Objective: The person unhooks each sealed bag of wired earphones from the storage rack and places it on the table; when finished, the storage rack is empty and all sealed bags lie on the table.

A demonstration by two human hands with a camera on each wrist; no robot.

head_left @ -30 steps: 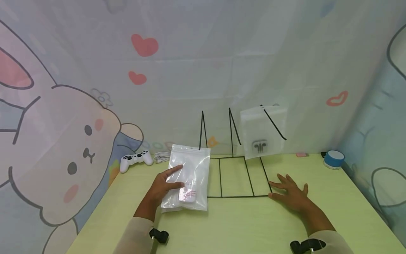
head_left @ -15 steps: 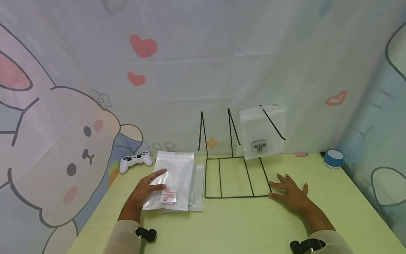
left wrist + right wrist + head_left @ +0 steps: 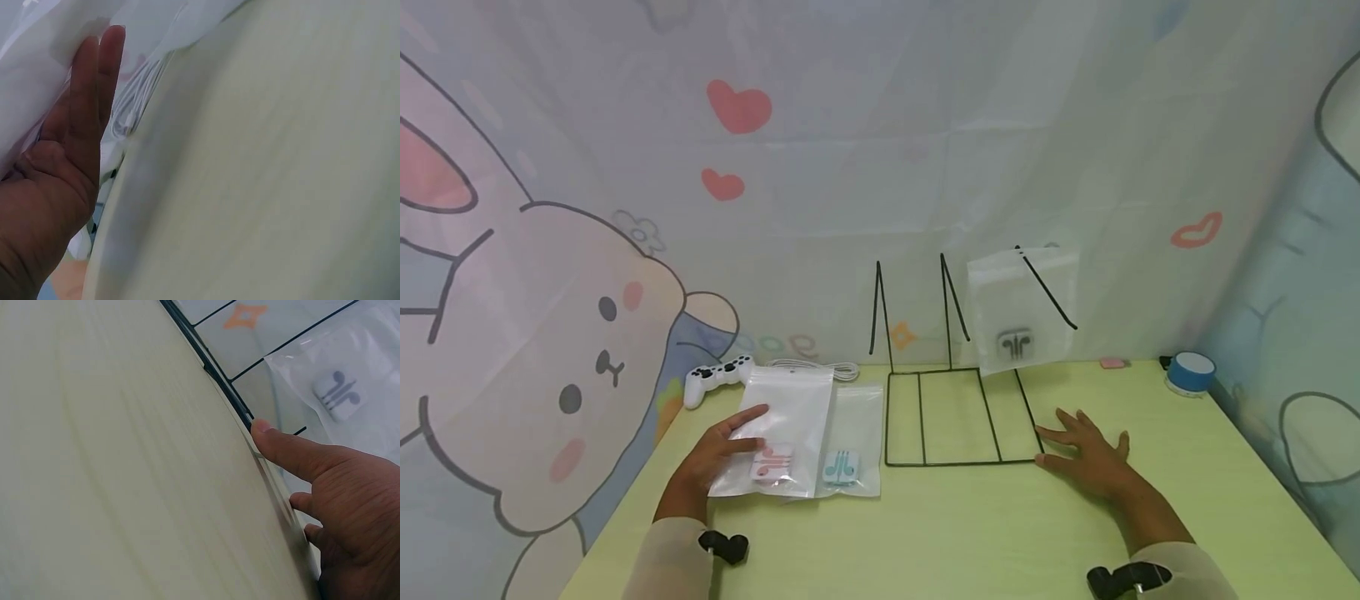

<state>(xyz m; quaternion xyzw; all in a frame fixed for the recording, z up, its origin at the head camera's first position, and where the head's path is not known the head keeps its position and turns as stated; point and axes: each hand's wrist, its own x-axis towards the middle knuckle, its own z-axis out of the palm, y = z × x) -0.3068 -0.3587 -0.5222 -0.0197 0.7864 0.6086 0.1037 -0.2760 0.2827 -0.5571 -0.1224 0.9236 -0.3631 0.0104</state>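
My left hand (image 3: 706, 457) holds a clear plastic zip bag (image 3: 792, 404) with pink earphones in a small case (image 3: 772, 463), gripping its left side. In the left wrist view the fingers (image 3: 84, 87) lie along the bag. A second zip bag (image 3: 859, 421), with teal earphones, lies on the table, partly under the first. My right hand (image 3: 1092, 458) rests with spread fingers at the front right corner of a black wire rack (image 3: 962, 463), thumb (image 3: 284, 447) against its base bar. From the rack's right hook hangs a zip bag (image 3: 988, 292) with dark earphones.
Two other rack hooks (image 3: 878, 308) stand bare. A white game controller (image 3: 718, 379) and a coiled white cable (image 3: 842, 372) lie at the back left. A blue tape roll (image 3: 1190, 375) and a small pink block (image 3: 1113, 363) sit at the back right.
My left hand has slid the pink-earphone bag leftward off the teal one, which now shows, with the cable behind in view. The right hand and rack stay put.
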